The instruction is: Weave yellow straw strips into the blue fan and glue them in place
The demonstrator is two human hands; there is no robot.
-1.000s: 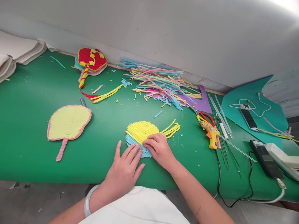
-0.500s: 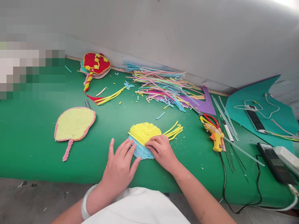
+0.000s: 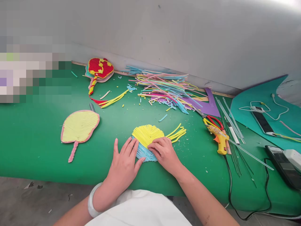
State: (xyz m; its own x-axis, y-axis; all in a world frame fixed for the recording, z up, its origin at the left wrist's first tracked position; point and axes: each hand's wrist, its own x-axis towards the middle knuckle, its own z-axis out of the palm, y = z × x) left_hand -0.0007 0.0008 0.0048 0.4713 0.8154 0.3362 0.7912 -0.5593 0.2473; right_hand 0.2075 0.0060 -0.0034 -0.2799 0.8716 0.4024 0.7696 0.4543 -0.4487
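Observation:
In front of me lies a rounded fan-shaped piece point(image 3: 147, 133), its upper part covered with yellow pipe cleaners and its lower part with blue ones. My left hand point(image 3: 124, 160) rests at its left edge, fingers spread and fingertips touching it. My right hand point(image 3: 163, 153) bends over the right side, thumb and fingertips pinched together where yellow meets blue. Whatever lies between those fingertips is hidden. Several loose yellow pipe cleaners point(image 3: 177, 133) stick out to the right, just beyond my right hand.
A pale yellow fan with pink rim point(image 3: 80, 127) lies left; a red fan point(image 3: 101, 68) sits farther back. Behind are piled pipe cleaners point(image 3: 162, 84) and purple sheet point(image 3: 210, 105). Scissors point(image 3: 213, 121), a yellow glue gun point(image 3: 221, 142), wires point(image 3: 235, 160) and a black phone point(image 3: 282, 164) occupy the right.
The whole view has shifted slightly, so things appear a little farther right. Both hands stay on the fan-shaped piece, with the left fingers slightly closer together.

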